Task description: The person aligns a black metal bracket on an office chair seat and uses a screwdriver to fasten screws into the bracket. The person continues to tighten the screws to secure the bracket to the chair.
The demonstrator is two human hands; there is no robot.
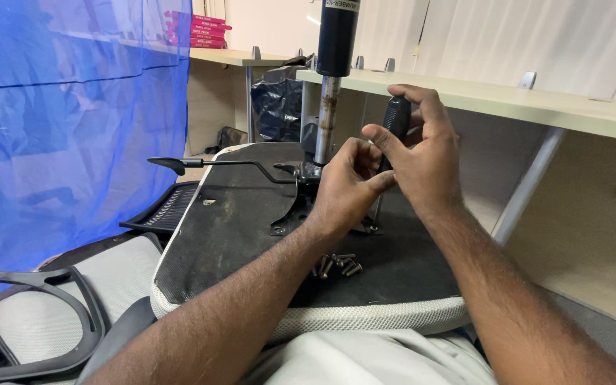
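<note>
An upturned office chair seat (pixel 237 235) rests on my lap, its dark underside facing up. A black gas cylinder (pixel 336 43) with a rusty shaft rises from the metal mechanism at its middle. My right hand (pixel 422 153) grips the black handle of a screwdriver (pixel 396 121), held upright with its shaft reaching down to the mechanism plate. My left hand (pixel 344 189) pinches the screwdriver shaft just below the handle. Several loose screws (pixel 336 265) lie on the seat underside, near my left wrist. A black adjustment lever (pixel 208 164) sticks out to the left.
A blue mesh curtain (pixel 65 121) hangs at the left. A black chair armrest frame (pixel 30 321) and a mesh backrest part (pixel 165 210) lie at the lower left. A beige desk (pixel 507 100) runs behind and to the right, with pink boxes (pixel 197 30) on a far desk.
</note>
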